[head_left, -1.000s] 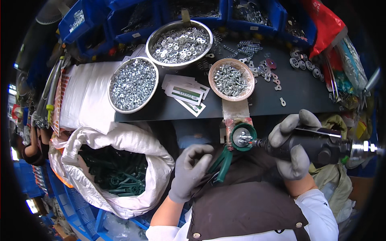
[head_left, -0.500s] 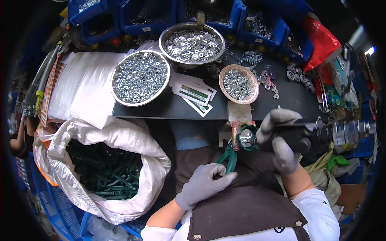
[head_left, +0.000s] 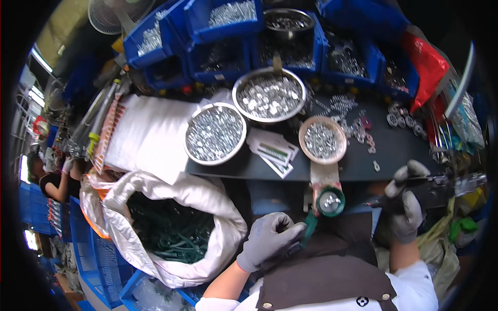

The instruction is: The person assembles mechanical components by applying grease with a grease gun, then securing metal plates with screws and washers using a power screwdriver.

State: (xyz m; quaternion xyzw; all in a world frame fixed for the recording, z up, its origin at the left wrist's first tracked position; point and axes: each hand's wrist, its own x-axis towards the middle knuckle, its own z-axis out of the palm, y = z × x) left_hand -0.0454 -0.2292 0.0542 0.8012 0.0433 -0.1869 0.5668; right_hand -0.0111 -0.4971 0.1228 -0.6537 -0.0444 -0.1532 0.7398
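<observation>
My left hand (head_left: 272,239), in a grey glove, is closed around the handle of a green plastic part (head_left: 311,226). The part's round ring, with a shiny metal disc (head_left: 329,201) inside, rests at a fixture (head_left: 324,182) wrapped in reddish material on the table's front edge. Off to the right, my gloved right hand (head_left: 407,205) grips a black power screwdriver (head_left: 428,189). Its thin bit (head_left: 372,204) points left toward the ring, apart from it. The left fingertips are partly hidden and blurred.
A white sack (head_left: 171,277) of green plastic parts stands at left. On the dark table (head_left: 358,160) are bowls of washers (head_left: 270,98), nuts (head_left: 217,136) and screws (head_left: 320,141), plus printed cards (head_left: 272,150). Blue bins (head_left: 223,31) line the back. Another person (head_left: 54,179) is at far left.
My right hand has drawn the screwdriver back to the right, off the metal disc. My left hand still holds the green handle. The view has shifted, showing more of the back.
</observation>
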